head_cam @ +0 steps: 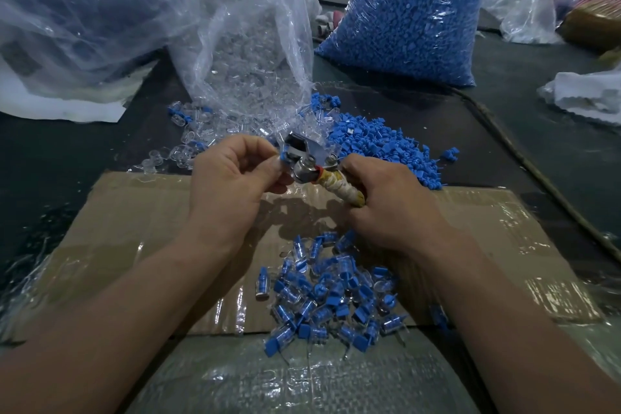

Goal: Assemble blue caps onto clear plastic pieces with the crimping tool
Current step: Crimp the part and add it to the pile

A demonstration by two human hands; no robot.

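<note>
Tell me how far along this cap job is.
Done: a pile of assembled pieces lies on the cardboard. In hand: the left hand pinches a blue cap at the crimping tool, gripped by the right hand. Left: plenty, judging by the loose blue caps, the full cap bag and the bag of clear pieces.

Legible text: none. Checked the crimping tool [314, 167], the blue cap [283, 156] at its head, the taped cardboard sheet [134, 228], the clear bag [248, 54] and the bag of blue parts [403, 17]. No readable label, brand, number or sign on any of them.
</note>
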